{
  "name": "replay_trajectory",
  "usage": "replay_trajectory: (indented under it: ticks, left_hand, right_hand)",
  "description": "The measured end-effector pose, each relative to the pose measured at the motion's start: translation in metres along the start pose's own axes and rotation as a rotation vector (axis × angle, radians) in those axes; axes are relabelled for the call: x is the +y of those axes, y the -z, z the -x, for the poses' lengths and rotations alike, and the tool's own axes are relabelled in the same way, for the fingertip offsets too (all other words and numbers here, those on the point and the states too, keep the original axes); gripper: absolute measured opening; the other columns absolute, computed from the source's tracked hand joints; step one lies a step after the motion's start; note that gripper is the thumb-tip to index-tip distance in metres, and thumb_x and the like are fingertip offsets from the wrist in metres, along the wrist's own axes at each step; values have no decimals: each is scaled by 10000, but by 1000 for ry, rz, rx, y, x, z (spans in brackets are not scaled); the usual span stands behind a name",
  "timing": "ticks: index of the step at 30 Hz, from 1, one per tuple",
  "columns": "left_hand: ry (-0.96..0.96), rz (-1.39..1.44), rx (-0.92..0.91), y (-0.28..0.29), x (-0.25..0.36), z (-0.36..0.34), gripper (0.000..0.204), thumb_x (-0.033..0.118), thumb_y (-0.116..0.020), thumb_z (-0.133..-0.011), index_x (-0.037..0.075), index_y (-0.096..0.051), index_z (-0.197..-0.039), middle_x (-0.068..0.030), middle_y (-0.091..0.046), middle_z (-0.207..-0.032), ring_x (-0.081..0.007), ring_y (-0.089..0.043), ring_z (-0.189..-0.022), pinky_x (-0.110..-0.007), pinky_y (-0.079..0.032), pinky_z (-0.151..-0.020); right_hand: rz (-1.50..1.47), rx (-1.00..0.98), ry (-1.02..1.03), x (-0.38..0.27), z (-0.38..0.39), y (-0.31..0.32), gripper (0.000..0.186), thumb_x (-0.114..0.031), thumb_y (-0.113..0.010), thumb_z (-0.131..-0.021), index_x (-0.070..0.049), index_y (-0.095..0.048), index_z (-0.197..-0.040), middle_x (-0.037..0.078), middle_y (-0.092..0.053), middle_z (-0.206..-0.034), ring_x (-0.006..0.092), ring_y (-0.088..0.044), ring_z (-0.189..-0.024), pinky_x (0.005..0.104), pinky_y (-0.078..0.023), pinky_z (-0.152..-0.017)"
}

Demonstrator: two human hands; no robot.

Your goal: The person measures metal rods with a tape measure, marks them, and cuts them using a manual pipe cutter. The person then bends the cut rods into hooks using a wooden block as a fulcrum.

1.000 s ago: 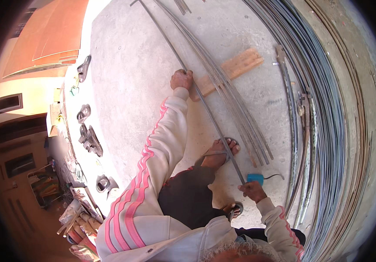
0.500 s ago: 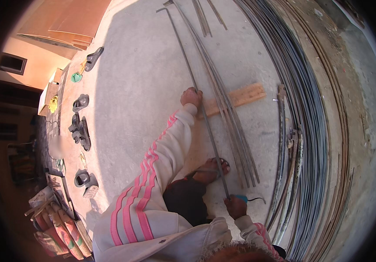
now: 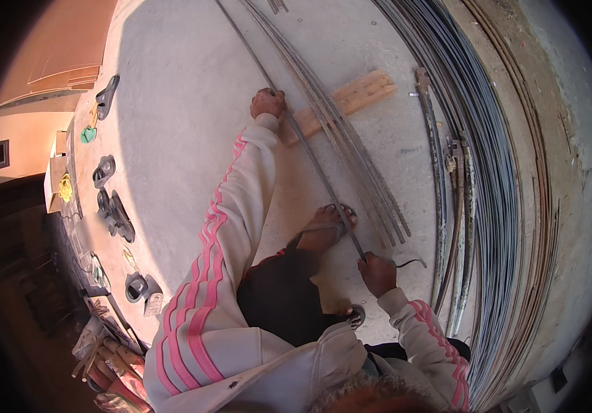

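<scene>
My left hand (image 3: 268,103) grips a long thin steel rod (image 3: 310,148) partway along, where the rod crosses a wooden block (image 3: 351,96) on the concrete floor. My right hand (image 3: 377,272) is closed around the rod's near end, close to my sandalled foot (image 3: 329,221). A small dark hooked piece (image 3: 413,262) pokes out beside the right hand; what it is cannot be made out. A bundle of several similar rods (image 3: 358,155) lies just right of the held one, across the same block.
Coils and long runs of steel bar (image 3: 489,172) fill the right side by a rough wall. Sandals and shoes (image 3: 113,213) lie scattered along the left edge of the slab, with tools (image 3: 100,344) at lower left.
The view has shifted. My left hand stays on the rod at the wooden block. A blue item seen at my right hand one second ago no longer shows.
</scene>
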State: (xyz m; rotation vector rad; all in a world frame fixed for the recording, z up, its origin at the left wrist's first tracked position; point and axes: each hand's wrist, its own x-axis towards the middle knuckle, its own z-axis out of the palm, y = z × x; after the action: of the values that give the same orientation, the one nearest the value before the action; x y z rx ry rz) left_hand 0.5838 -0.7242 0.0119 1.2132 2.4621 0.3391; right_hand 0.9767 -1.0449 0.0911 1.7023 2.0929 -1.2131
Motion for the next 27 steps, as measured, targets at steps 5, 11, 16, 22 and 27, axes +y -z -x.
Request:
replay_trajectory:
  ticks: [5,11,16,22,27]
  left_hand:
    - [-38,38,-9,-5,-11,-13,471,473,-602,-770,120,-774,-1031,-179,-730,-1072,-366,-675,-1070,-442,-515,-958]
    - [-29,-13,-162,-1,-20,-29,524,567,-613,-772,150,-768,-1048,-82,-767,-949,-282,-692,-1042,-365,-492,-972]
    - [-133,-95,218,2,-20,3,570,582,-646,-796,123,-746,-1120,-91,-760,-1030,-271,-710,-1010,-380,-519,-938]
    - [-458,369,179,19,0,95,421,412,-714,-868,56,-735,-1092,-128,-745,-1020,-232,-696,-1000,-340,-527,-906]
    - [-687,711,-282,14,28,190,285,271,-719,-906,22,-724,-1045,-94,-732,-949,-176,-681,-903,-300,-524,-836]
  right_hand:
    - [-91,-29,-39,6,-1,2,331,-378,-610,-926,-49,-651,-924,189,-688,-807,389,-679,-766,512,-510,-688]
    - [117,-218,5,39,14,30,401,-452,-633,-909,-52,-659,-880,176,-676,-764,370,-679,-786,496,-526,-689]
    - [244,-94,-85,64,32,45,444,-408,-780,-747,-79,-666,-1023,171,-666,-923,325,-706,-816,439,-560,-665]
    - [286,-71,-102,49,31,-1,828,-440,-849,-705,-92,-448,-1340,181,-540,-1109,347,-706,-752,423,-585,-616]
    - [263,-104,-135,53,28,0,836,-426,-832,-695,-80,-446,-1351,187,-548,-1079,372,-701,-760,451,-581,-635]
